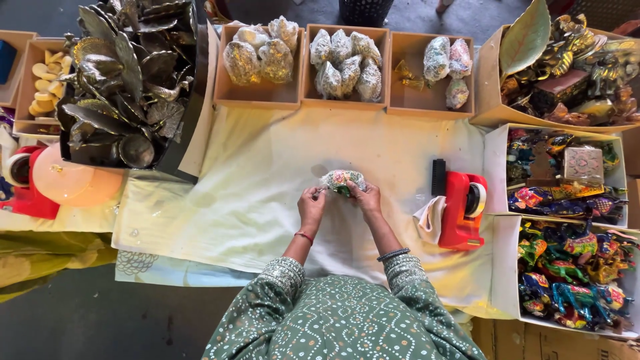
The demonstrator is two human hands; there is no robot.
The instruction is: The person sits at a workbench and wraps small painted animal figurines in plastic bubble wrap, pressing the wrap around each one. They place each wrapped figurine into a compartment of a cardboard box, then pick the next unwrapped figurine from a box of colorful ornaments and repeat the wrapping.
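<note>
A small colourful item wrapped in clear bubble wrap [341, 180] rests on the pale cloth [253, 193] in front of me. My left hand [311, 204] grips its left end. My right hand [365, 197] holds its right side, fingers curled over the wrap. Both hands touch the bundle at the same time. A red thread sits on my left wrist and dark bangles on my right.
A red tape dispenser [461, 208] stands right of my hands beside a cloth scrap. Three cardboard boxes [347, 100] with wrapped bundles line the far edge. Boxes of painted figurines [567, 267] are at right, metal leaf ornaments [127, 80] at left, a pink lid [73, 183] beyond.
</note>
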